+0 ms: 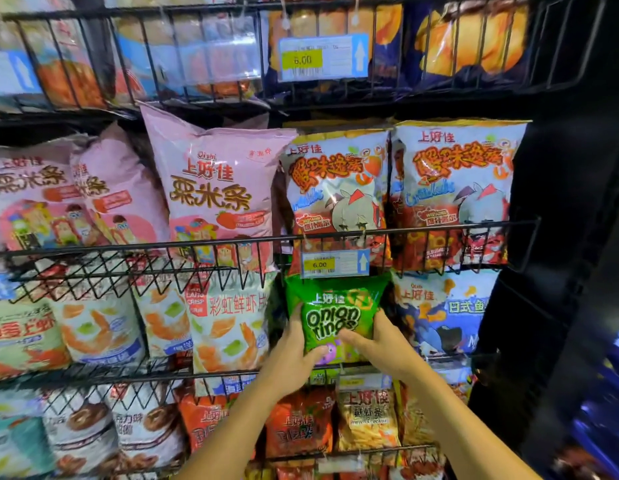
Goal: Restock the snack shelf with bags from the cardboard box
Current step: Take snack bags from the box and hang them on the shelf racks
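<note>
A green onion rings bag [334, 308] stands upright in the third wire shelf, between a white shrimp chip bag [228, 323] and a blue fish snack bag [443, 313]. My left hand [294, 351] grips its left side, thumb across the lower front. My right hand [377, 344] holds its right side, fingers on the lower front. Both forearms reach up from the bottom of the view. The cardboard box is out of sight.
The black wire shelf rail [231, 242] above carries pink corn stick bags [214, 188] and crab snack bags [457, 188]. A price tag [335, 263] hangs just over the green bag. Lower rows hold orange and yellow bags [366, 420]. Blue crates [605, 393] sit at right.
</note>
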`<state>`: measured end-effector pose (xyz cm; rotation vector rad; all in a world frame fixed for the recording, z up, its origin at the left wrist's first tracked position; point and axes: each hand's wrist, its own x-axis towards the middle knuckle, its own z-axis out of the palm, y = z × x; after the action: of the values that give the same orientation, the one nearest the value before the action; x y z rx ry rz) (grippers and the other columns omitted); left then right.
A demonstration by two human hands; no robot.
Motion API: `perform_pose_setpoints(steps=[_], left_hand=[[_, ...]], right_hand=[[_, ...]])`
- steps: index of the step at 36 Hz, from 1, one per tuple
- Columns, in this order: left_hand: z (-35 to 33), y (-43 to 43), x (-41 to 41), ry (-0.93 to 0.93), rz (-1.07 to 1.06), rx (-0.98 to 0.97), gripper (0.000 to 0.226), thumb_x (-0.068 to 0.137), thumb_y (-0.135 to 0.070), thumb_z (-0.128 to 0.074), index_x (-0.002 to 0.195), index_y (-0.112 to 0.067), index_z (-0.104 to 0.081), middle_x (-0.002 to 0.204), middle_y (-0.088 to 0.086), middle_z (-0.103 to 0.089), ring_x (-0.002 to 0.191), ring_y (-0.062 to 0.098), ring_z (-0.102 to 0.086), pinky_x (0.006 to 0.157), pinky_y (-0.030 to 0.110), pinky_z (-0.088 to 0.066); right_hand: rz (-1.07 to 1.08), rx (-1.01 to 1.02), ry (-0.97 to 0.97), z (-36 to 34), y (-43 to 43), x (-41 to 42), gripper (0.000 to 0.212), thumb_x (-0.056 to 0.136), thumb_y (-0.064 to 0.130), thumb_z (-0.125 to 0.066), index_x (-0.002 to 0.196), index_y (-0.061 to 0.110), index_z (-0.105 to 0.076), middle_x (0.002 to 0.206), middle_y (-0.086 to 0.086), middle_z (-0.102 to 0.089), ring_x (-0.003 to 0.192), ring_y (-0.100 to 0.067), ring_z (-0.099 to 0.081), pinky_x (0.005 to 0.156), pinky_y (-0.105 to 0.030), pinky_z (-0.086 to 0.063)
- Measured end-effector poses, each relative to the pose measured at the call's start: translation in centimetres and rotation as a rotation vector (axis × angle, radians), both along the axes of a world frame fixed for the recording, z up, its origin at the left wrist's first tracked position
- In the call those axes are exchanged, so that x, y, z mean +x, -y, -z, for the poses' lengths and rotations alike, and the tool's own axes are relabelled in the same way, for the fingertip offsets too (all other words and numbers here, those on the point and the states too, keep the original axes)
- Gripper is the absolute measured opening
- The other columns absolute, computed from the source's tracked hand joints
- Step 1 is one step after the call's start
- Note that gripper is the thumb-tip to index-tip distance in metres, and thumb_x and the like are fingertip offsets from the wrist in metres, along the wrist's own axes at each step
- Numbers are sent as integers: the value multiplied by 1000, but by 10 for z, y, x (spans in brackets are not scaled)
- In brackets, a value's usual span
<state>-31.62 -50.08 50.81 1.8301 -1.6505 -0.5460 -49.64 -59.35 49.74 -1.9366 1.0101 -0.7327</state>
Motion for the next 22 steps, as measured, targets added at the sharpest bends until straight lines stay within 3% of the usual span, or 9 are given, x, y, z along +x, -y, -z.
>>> perform_pose_setpoints(steps=[2, 5, 9, 12, 14, 16, 19, 22], left_hand=[[-3, 6, 6, -31, 12, 38, 94, 97, -43, -59, 157, -29, 12, 152, 1, -43, 126, 18, -55, 99, 34, -49], [-7, 13, 13, -85, -3, 81, 87, 96, -43, -60, 156, -32, 3, 138, -1, -56, 116, 20, -59, 95, 36, -49], [-7, 18, 16, -173, -46, 151, 81, 97, -38, -62, 155, -31, -6, 136, -5, -54, 117, 18, -55, 96, 34, -45], [-7, 20, 15, -210, -88, 188, 86, 95, -34, -66, 156, -28, -6, 143, -1, -52, 124, 21, -53, 102, 35, -44], [-8, 20, 15, -232, -118, 221, 93, 95, -32, -66, 158, -23, 2, 149, 2, -47, 131, 24, -49, 99, 31, -42], [-10, 19, 14, -234, -152, 251, 98, 97, -31, -64, 158, -17, 11, 155, 6, -40, 137, 26, -44, 97, 29, -39], [-12, 18, 14, -227, -173, 253, 96, 98, -31, -62, 158, -15, 10, 158, 8, -35, 140, 28, -40, 100, 30, -38], [-13, 16, 13, -218, -171, 276, 88, 98, -32, -61, 158, -13, 1, 155, 9, -38, 137, 28, -43, 97, 29, -39]], right_hand=[[64, 29, -71, -1, 10, 4, 59, 83, 58, -69, 110, 8, -53, 85, 1, -57, 72, -14, -55, 64, -25, -45], [122, 71, -109, 0, 23, 9, 88, 65, 83, -66, 96, 1, -55, 74, -16, -49, 64, -17, -46, 57, -40, -43], [135, 120, -143, 7, 29, 17, 96, 55, 92, -61, 91, 4, -57, 68, -3, -40, 60, -17, -40, 57, -32, -33], [143, 160, -156, 3, 18, 21, 76, 58, 87, -65, 78, 16, -46, 61, 3, -36, 52, -14, -34, 52, -27, -29], [167, 184, -147, 1, 16, 21, 75, 68, 78, -67, 102, 13, -49, 65, 3, -36, 54, -12, -35, 51, -26, -28], [174, 172, -146, -1, 16, 20, 95, 68, 80, -65, 126, 8, -41, 73, -1, -42, 62, -14, -41, 54, -28, -33], [161, 159, -158, -1, 16, 20, 106, 65, 83, -63, 132, 4, -43, 76, -4, -40, 66, -15, -42, 59, -31, -33], [139, 150, -168, -2, 13, 18, 108, 73, 76, -62, 146, 3, -31, 76, -3, -42, 67, -15, -45, 58, -29, -33]])
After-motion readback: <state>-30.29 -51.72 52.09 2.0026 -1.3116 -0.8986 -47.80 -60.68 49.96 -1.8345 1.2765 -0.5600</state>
